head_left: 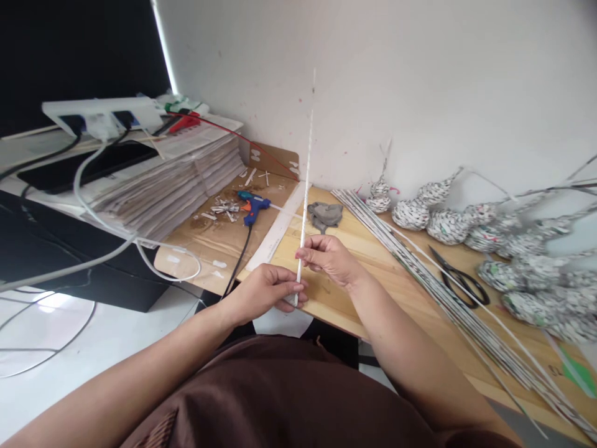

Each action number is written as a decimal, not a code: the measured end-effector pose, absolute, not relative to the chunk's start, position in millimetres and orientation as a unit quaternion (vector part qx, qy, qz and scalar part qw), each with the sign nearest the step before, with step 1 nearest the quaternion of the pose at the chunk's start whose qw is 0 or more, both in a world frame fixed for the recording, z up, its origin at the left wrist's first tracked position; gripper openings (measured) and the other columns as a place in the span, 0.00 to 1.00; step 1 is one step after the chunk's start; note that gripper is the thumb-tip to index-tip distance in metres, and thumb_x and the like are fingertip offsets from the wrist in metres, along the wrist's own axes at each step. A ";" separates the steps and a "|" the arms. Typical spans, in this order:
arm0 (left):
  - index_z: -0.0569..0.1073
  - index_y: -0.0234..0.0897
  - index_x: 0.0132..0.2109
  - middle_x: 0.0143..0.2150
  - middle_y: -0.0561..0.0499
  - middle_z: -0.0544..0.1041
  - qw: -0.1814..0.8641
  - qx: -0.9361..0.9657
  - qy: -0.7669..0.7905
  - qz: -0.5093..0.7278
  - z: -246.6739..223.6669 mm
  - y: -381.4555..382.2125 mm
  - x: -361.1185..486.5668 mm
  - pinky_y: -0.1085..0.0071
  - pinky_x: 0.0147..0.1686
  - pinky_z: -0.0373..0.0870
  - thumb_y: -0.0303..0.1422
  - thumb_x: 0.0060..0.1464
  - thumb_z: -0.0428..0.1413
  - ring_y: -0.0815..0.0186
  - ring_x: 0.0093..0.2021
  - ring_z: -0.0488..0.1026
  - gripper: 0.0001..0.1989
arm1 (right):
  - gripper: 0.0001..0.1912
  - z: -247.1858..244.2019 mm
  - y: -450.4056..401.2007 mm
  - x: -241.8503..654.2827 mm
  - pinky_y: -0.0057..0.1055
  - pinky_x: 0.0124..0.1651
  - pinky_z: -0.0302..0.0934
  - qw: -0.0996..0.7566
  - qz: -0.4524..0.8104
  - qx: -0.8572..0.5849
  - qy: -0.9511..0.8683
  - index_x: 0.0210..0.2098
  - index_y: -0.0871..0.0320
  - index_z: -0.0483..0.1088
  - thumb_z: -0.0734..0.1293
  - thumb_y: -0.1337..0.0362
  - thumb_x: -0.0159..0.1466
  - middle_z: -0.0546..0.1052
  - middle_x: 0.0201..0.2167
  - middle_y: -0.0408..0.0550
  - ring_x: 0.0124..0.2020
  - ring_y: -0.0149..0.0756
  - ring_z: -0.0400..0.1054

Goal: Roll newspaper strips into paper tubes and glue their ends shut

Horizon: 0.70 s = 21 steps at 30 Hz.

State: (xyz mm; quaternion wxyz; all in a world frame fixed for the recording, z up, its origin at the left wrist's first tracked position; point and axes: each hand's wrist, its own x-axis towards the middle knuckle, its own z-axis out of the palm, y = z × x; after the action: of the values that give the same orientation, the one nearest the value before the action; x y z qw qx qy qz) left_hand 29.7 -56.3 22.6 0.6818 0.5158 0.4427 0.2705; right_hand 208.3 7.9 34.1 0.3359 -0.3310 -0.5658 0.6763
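Note:
A long, thin white paper stick (308, 162) stands nearly upright in front of me, its tip against the backdrop of the wall. Near its lower end, my left hand (275, 289) pinches it between thumb and fingers. Slightly higher, my right hand (324, 256) grips the same stick with thumb and fingertips. Both hands are over the front edge of the wooden table (336, 298). Beyond them lies a crumpled grey cloth (325, 215).
A blue glue gun (254, 208) and paper scraps (222, 208) lie on cardboard (191, 242). Stacked papers (186, 177) and a power strip (107, 115) are left. Paper sticks (420, 280), black scissors (461, 283) and several woven gourd shapes (448, 225) are right.

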 end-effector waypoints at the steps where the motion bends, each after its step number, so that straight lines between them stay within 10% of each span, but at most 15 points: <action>1: 0.78 0.33 0.40 0.37 0.44 0.80 0.680 0.519 0.442 0.271 23.3 -56.3 29.8 0.66 0.36 0.76 0.42 0.51 0.59 0.61 0.37 0.77 0.16 | 0.14 34.6 7.5 208.6 0.21 0.20 0.44 0.328 0.679 -0.323 -0.572 0.30 0.62 0.74 0.73 0.55 0.54 0.70 0.20 0.41 0.19 0.21 0.55; 16: 0.77 0.33 0.40 0.37 0.45 0.80 0.678 0.527 0.443 0.256 26.1 -57.9 30.4 0.68 0.35 0.74 0.42 0.51 0.58 0.62 0.37 0.77 0.16 | 0.16 33.0 7.5 208.8 0.23 0.22 0.47 0.326 0.651 -0.327 -0.602 0.23 0.62 0.71 0.76 0.57 0.50 0.70 0.17 0.40 0.18 0.23 0.57; 21: 0.76 0.32 0.42 0.36 0.45 0.79 0.681 0.535 0.431 0.254 27.2 -60.0 28.4 0.69 0.34 0.74 0.42 0.52 0.57 0.64 0.35 0.76 0.17 | 0.25 26.6 12.8 207.7 0.23 0.20 0.46 0.406 0.630 -0.338 -0.568 0.29 0.62 0.73 0.67 0.43 0.57 0.68 0.19 0.42 0.19 0.25 0.60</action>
State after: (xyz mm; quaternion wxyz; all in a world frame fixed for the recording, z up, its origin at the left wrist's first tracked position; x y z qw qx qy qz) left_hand 28.4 -60.0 27.2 0.6809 0.5347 0.4311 0.2541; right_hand 207.7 12.8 26.6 0.4065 -0.3378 -0.5685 0.6305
